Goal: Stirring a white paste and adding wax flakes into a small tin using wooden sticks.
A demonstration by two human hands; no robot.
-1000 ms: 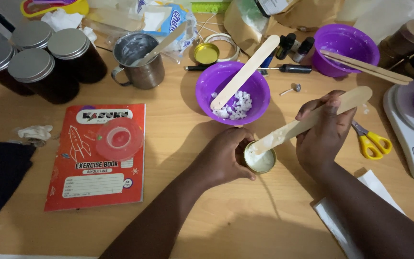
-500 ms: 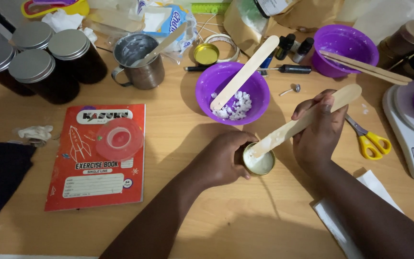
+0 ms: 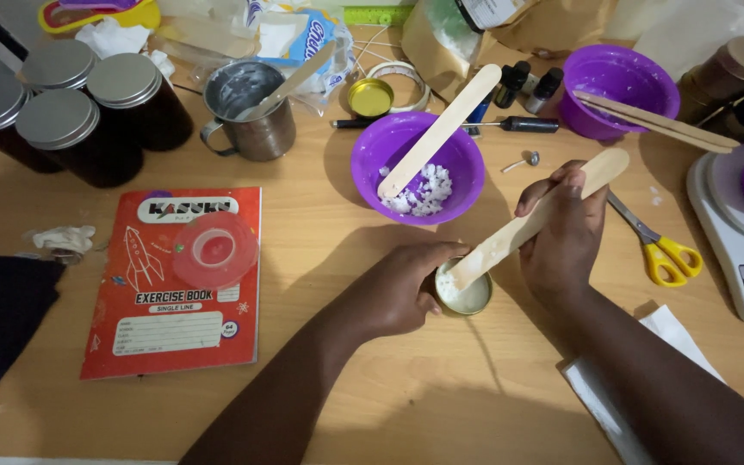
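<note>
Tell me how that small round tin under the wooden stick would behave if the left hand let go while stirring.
The small tin looks low and wide, so it would probably slide rather than tip. It seems light, holding only a shallow white fill, so the stick pressing at an angle could likely push it across the smooth wooden table. The left hand bracing its side likely prevents that.

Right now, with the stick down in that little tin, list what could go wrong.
1. The small round gold tin of white wax is steadied only by the left hand; pressing the long flat wooden stick at its slant could tip it and spill.
2. The right hand works beside the purple plastic bowl of white flakes, whose own stick overhangs the rim; a bump could flip it.
3. The yellow-handled scissors lie by the right wrist.
</note>
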